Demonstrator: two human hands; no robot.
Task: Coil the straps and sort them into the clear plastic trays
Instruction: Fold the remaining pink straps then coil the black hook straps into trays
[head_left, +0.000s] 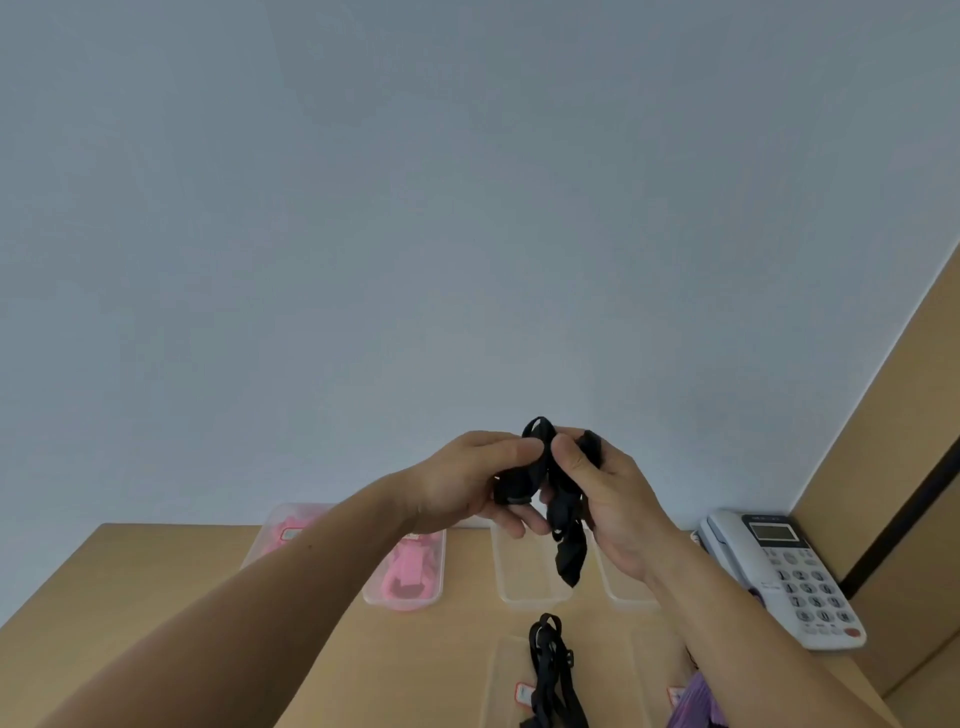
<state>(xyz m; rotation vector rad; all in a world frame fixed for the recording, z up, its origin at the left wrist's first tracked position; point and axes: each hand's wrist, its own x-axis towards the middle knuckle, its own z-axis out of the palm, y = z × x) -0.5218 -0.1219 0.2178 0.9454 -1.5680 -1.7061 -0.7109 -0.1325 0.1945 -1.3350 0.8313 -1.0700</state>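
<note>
Clearly pinched by curled fingers of left hand (467, 478) and right hand (608, 499), raised above table (156, 571): bunched black strap (569, 545), loose tail hanging straight down. Beneath hands, clear tray (524, 584); left of them, pink straps (410, 569); right, telephone (784, 577); nearer, second black strap (545, 654).

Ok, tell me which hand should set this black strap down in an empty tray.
Right, probably. The right hand grips the black strap where its loose tail hangs, seemingly over the empty clear tray. The left hand only pinches the upper loops.
</note>
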